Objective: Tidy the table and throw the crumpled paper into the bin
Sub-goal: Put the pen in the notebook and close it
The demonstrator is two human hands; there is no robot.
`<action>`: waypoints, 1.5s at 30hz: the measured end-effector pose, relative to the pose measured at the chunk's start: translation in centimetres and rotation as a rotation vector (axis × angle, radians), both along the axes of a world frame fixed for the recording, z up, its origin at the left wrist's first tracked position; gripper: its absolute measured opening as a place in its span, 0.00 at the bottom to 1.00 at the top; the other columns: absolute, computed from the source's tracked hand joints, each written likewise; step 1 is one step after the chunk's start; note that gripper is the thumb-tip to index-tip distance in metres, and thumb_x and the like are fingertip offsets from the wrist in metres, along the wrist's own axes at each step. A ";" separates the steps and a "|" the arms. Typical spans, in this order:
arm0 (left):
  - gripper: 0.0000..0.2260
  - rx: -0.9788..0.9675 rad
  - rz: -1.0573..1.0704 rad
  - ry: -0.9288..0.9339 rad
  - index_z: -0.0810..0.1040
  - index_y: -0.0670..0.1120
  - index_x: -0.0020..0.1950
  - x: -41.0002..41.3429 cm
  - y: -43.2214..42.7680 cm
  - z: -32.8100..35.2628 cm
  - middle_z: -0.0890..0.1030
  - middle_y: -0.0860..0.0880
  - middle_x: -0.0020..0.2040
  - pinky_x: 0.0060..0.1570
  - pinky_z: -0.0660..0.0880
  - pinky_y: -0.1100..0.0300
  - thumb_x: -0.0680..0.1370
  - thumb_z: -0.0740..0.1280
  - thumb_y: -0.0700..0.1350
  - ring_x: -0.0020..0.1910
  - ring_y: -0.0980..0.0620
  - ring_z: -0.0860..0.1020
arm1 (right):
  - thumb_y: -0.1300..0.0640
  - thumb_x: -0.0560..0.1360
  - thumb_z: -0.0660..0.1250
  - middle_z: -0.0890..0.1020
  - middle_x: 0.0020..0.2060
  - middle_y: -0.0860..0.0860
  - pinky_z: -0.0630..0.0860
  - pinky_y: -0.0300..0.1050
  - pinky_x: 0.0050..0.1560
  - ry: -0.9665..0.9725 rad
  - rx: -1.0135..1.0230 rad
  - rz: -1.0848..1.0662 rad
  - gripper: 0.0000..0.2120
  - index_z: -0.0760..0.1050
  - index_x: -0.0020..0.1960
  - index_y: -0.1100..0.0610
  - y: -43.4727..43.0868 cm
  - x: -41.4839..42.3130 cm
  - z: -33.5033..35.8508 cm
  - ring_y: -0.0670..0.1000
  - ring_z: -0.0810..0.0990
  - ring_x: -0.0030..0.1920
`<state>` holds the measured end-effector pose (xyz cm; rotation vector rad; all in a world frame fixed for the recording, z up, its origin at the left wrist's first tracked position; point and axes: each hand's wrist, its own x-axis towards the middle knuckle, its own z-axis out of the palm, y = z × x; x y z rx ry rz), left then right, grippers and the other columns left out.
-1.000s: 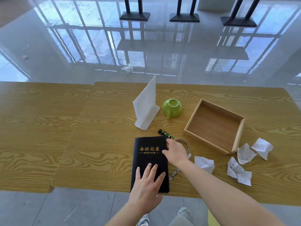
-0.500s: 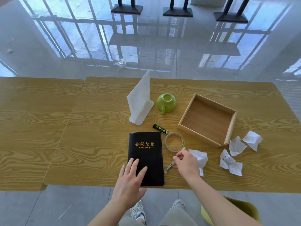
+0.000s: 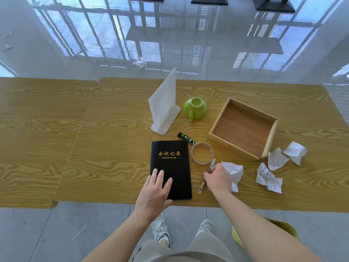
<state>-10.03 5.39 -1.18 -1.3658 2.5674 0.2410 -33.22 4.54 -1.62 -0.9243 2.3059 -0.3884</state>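
Note:
Several crumpled white papers lie on the wooden table [image 3: 113,167]: one [image 3: 234,170] right beside my right hand, the others [image 3: 269,178] [image 3: 276,158] [image 3: 295,152] further right, by the wooden tray [image 3: 272,137]. My right hand [image 3: 218,177] has its fingertips pinched on a thin pen [image 3: 203,184] that still lies on the table. My left hand [image 3: 154,190] rests flat, fingers apart, on the near end of a black notebook [image 3: 170,159]. A roll of tape [image 3: 202,153] lies just beyond the pen.
An upturned green cup [image 3: 195,108], a white napkin stand [image 3: 165,106] and a small black-green tube [image 3: 186,138] sit mid-table. A yellow-green container [image 3: 283,228] stands on the floor at my right. A second table [image 3: 37,138] adjoins on the left.
My right hand left the notebook's right edge, moved right to the pen and closed its fingers on it. My left hand stayed on the notebook. The view tilted down.

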 end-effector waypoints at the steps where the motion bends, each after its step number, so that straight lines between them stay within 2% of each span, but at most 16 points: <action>1: 0.36 -0.003 -0.002 0.000 0.81 0.44 0.63 0.0 -0.2 -0.1 0.79 0.34 0.62 0.56 0.79 0.41 0.60 0.82 0.58 0.64 0.32 0.77 | 0.53 0.74 0.70 0.81 0.40 0.53 0.82 0.55 0.43 -0.012 0.002 -0.001 0.10 0.70 0.45 0.54 0.1 0.0 0.0 0.58 0.82 0.39; 5: 0.36 -0.020 0.002 0.028 0.81 0.44 0.63 0.1 -0.3 -0.3 0.80 0.35 0.62 0.56 0.79 0.42 0.60 0.83 0.57 0.64 0.33 0.77 | 0.56 0.72 0.69 0.81 0.40 0.52 0.83 0.55 0.43 -0.072 0.013 -0.022 0.08 0.70 0.46 0.53 0.4 -0.2 0.0 0.56 0.84 0.37; 8: 0.36 -0.045 0.044 0.072 0.79 0.46 0.65 0.2 -0.1 -0.5 0.79 0.36 0.64 0.61 0.77 0.41 0.61 0.81 0.60 0.67 0.34 0.74 | 0.55 0.72 0.69 0.81 0.38 0.50 0.83 0.54 0.41 -0.114 0.013 -0.048 0.08 0.70 0.46 0.53 0.8 -0.3 0.1 0.51 0.84 0.29; 11: 0.33 -0.054 0.157 0.148 0.78 0.47 0.63 -1.3 0.4 -0.4 0.75 0.39 0.67 0.66 0.71 0.38 0.67 0.70 0.68 0.70 0.36 0.70 | 0.54 0.72 0.69 0.81 0.38 0.49 0.84 0.53 0.40 -0.150 0.001 -0.067 0.08 0.70 0.47 0.52 1.2 -0.3 0.2 0.48 0.83 0.26; 14: 0.31 -0.066 0.352 0.225 0.75 0.48 0.61 -4.7 -0.6 0.2 0.74 0.42 0.65 0.61 0.71 0.45 0.72 0.57 0.70 0.66 0.41 0.69 | 0.54 0.72 0.69 0.82 0.37 0.49 0.83 0.55 0.41 -0.168 -0.016 -0.068 0.09 0.71 0.49 0.52 1.6 -0.4 0.1 0.49 0.83 0.29; 16: 0.34 -0.049 0.472 0.181 0.70 0.47 0.67 -7.1 -2.0 0.6 0.71 0.42 0.68 0.59 0.70 0.44 0.72 0.53 0.71 0.66 0.41 0.67 | 0.54 0.72 0.69 0.81 0.37 0.48 0.83 0.54 0.40 -0.187 -0.037 -0.066 0.09 0.72 0.50 0.52 1.9 -0.4 0.2 0.49 0.83 0.30; 18: 0.41 0.007 0.530 0.098 0.62 0.46 0.74 -8.9 -3.4 0.4 0.66 0.41 0.73 0.61 0.67 0.41 0.72 0.53 0.73 0.70 0.39 0.63 | 0.55 0.72 0.69 0.81 0.37 0.49 0.83 0.54 0.39 -0.213 -0.062 -0.055 0.09 0.72 0.50 0.52 2.2 -0.5 0.2 0.49 0.83 0.32; 21: 0.44 0.051 0.530 -0.001 0.53 0.45 0.78 -9.9 -4.1 -0.5 0.59 0.40 0.76 0.61 0.64 0.37 0.72 0.56 0.72 0.72 0.39 0.58 | 0.56 0.71 0.69 0.81 0.37 0.49 0.83 0.55 0.37 -0.275 -0.095 -0.047 0.08 0.73 0.49 0.51 2.4 -1.0 0.3 0.50 0.83 0.30; 27: 0.40 0.046 0.509 -0.047 0.50 0.44 0.79 -10.2 -3.7 -1.1 0.56 0.40 0.76 0.60 0.65 0.37 0.76 0.59 0.64 0.72 0.39 0.57 | 0.58 0.71 0.70 0.80 0.36 0.50 0.83 0.54 0.36 -0.344 -0.156 -0.038 0.07 0.74 0.45 0.50 2.9 -2.0 0.3 0.51 0.83 0.34; 31: 0.37 0.095 0.501 -0.045 0.48 0.43 0.80 -10.4 -3.7 -0.6 0.55 0.40 0.77 0.64 0.65 0.35 0.78 0.58 0.59 0.74 0.38 0.56 | 0.60 0.71 0.71 0.80 0.36 0.53 0.83 0.54 0.34 -0.380 -0.174 -0.037 0.08 0.74 0.45 0.50 3.2 -2.4 0.2 0.52 0.83 0.33; 36: 0.34 0.149 0.499 -0.024 0.51 0.44 0.80 -10.5 -4.0 0.2 0.57 0.40 0.76 0.65 0.66 0.33 0.79 0.59 0.55 0.73 0.38 0.58 | 0.59 0.70 0.70 0.81 0.37 0.52 0.83 0.56 0.38 -0.396 -0.165 -0.022 0.07 0.74 0.45 0.50 2.9 -2.5 0.2 0.53 0.83 0.37; 40: 0.31 0.208 0.500 0.080 0.56 0.46 0.78 -9.5 -4.5 0.6 0.62 0.42 0.74 0.65 0.67 0.35 0.78 0.60 0.54 0.71 0.40 0.61 | 0.59 0.70 0.70 0.81 0.36 0.51 0.83 0.55 0.36 -0.412 -0.170 -0.020 0.07 0.74 0.44 0.49 2.9 -2.3 0.3 0.53 0.84 0.35; 43: 0.28 0.238 0.516 0.178 0.59 0.48 0.77 -8.6 -4.8 0.8 0.63 0.43 0.74 0.66 0.69 0.39 0.79 0.60 0.52 0.72 0.41 0.62 | 0.59 0.70 0.70 0.81 0.37 0.51 0.83 0.56 0.38 -0.422 -0.168 -0.017 0.07 0.74 0.45 0.49 2.8 -2.2 0.3 0.54 0.83 0.37; 45: 0.26 0.245 0.528 0.242 0.62 0.47 0.76 -8.4 -4.9 1.2 0.66 0.44 0.73 0.63 0.71 0.46 0.79 0.61 0.50 0.70 0.43 0.65 | 0.59 0.70 0.70 0.81 0.37 0.52 0.83 0.56 0.39 -0.427 -0.165 -0.015 0.08 0.74 0.45 0.49 2.8 -2.1 0.3 0.54 0.84 0.38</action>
